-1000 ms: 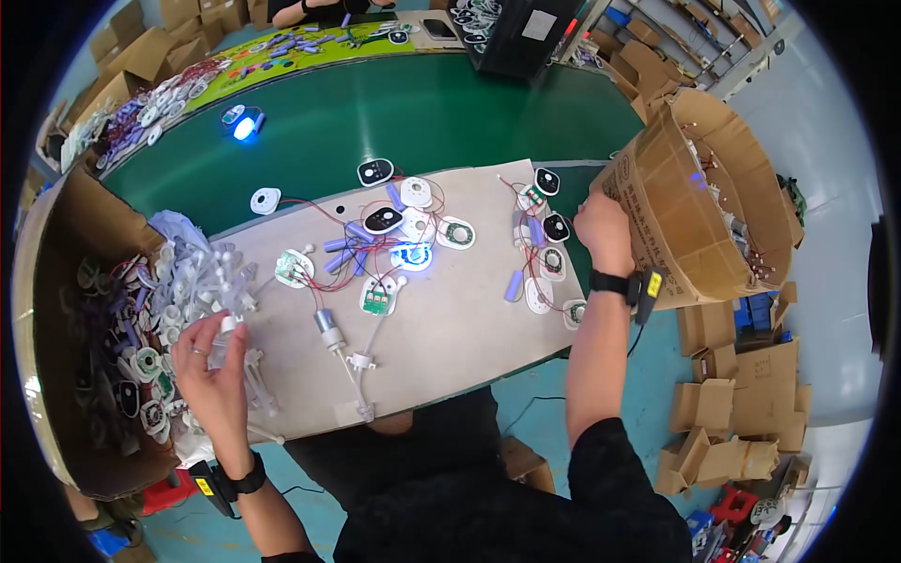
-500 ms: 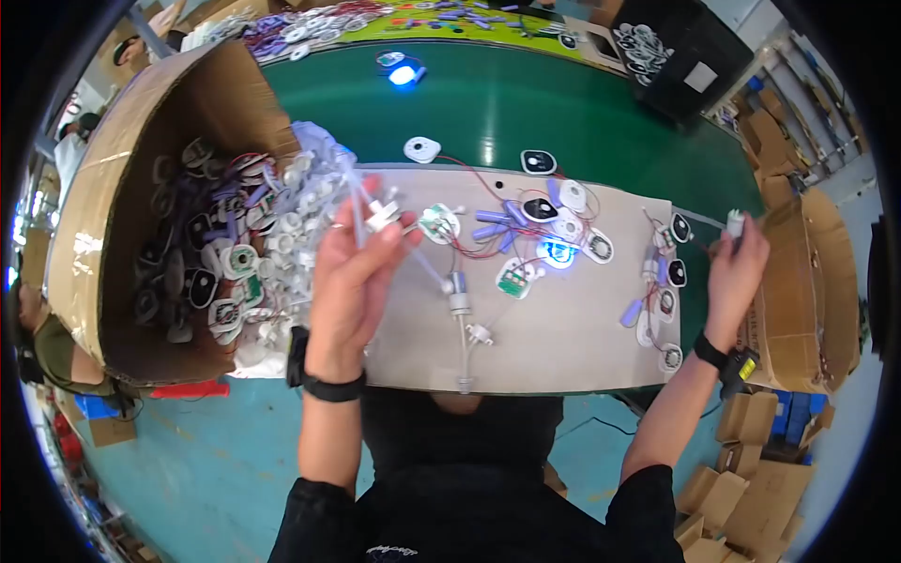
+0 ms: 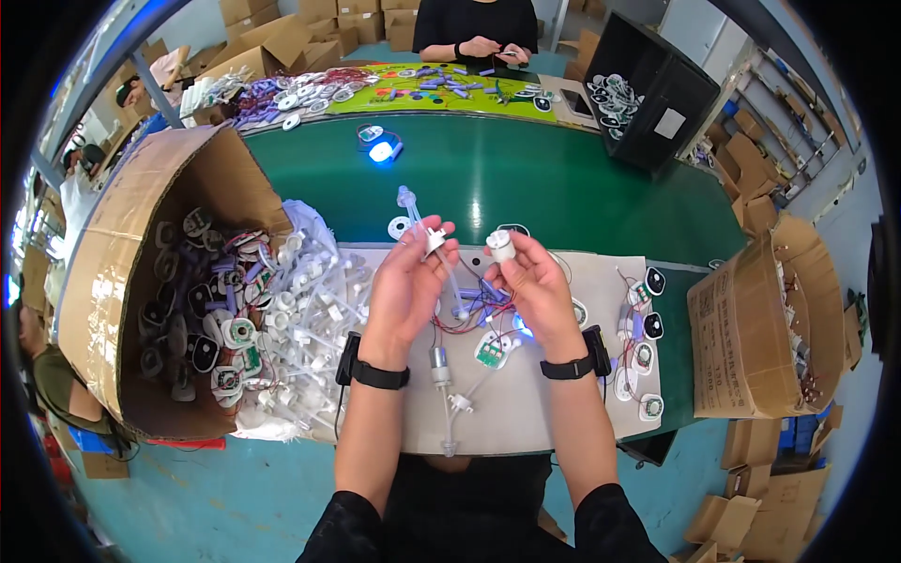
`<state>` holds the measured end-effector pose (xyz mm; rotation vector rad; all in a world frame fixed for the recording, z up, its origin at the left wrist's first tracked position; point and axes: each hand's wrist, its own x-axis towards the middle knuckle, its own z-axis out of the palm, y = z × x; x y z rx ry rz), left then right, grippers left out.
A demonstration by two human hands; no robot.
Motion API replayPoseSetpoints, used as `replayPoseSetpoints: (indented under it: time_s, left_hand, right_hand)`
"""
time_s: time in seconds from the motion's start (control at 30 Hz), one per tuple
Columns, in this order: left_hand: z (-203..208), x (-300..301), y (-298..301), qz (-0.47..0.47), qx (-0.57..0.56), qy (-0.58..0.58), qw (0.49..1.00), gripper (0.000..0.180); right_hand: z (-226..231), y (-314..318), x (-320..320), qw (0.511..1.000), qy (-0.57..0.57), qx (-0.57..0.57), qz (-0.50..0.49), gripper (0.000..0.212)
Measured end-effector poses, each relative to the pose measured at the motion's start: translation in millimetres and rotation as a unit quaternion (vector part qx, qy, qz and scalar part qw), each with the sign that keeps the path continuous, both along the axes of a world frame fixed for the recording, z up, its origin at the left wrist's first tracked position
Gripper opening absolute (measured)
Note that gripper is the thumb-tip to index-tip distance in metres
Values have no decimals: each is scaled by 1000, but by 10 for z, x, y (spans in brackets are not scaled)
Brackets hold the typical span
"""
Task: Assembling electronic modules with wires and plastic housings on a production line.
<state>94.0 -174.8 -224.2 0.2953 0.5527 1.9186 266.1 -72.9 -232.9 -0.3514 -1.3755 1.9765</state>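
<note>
Left hand (image 3: 405, 293): thumb and fingers pinching a white plastic fitting (image 3: 434, 240) with clear, flexible tubing (image 3: 406, 199). Right hand (image 3: 537, 298): fingertips pinching a short white cylinder (image 3: 501, 247), right of the fitting; the two remain unjoined. Near, on smooth beige board (image 3: 516, 413): silver cylinder (image 3: 438, 357), apparently already tubed.

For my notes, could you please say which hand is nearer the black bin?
Right hand, in front and left of the black bin; the left hand is farther left.
</note>
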Motion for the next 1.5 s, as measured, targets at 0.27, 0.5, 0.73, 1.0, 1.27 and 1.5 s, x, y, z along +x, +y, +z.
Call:
replayPoseSetpoints:
  time_s: [0.27,0.5,0.73,1.0,1.27,1.5]
  left_hand:
    - [-216,-23,22,-71,-20,69,995,25]
    - [-154,139,-2,4,-24,-6,1000,31]
    - [-264,168,-64,-7,-40,69,997,9]
    - [-188,199,-71,43,-131,113,984,25]
    - [-154,211,-60,38,-116,118,985,28]
    - [-199,223,-65,30,-111,123,986,29]
  right_hand:
    - [-52,124,68,971,80,-216,65,43]
    - [-34,93,88,959,94,-255,79,43]
    - [-19,-146,85,994,-43,-79,59,42]
    - [-5,-295,-12,994,-99,48,2,40]
    - [31,-327,-26,993,-116,37,-7,40]
    - [14,-315,-13,989,-122,78,-18,41]
